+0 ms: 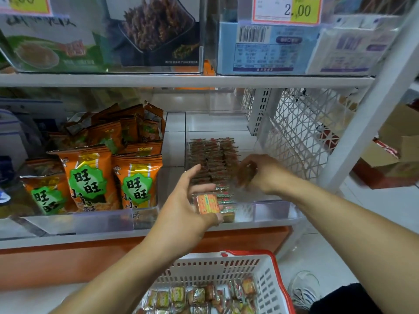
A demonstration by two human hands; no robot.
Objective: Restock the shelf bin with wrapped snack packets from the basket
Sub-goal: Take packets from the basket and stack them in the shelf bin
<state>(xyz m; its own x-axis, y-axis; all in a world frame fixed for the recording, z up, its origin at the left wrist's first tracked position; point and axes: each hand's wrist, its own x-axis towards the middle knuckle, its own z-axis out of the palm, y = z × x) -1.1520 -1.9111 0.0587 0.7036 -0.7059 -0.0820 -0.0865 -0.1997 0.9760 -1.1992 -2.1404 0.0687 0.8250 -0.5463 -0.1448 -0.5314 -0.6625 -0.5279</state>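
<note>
Orange wrapping is showing on the small square packet that the left hand is holding at the front of the clear shelf bin, thumb under it and the fingers spread loosely above; the print on its face is too small to read. Behind it, rows of wrapped snack packets are standing on edge, filling the left part of the bin. The right hand is reaching into the bin beside those rows with its fingers curled; it is blurred, and I cannot tell whether it is pinching anything. Below, on the floor, a white basket with a red rim is carrying more loose packets in orange and green wrappers. In the neighbouring bin to the left, orange snack bags are showing the characters 旺旺 on a green patch. On the shelf above, a yellow price tag is reading 2.00, over a pale blue box with a barcode.
</note>
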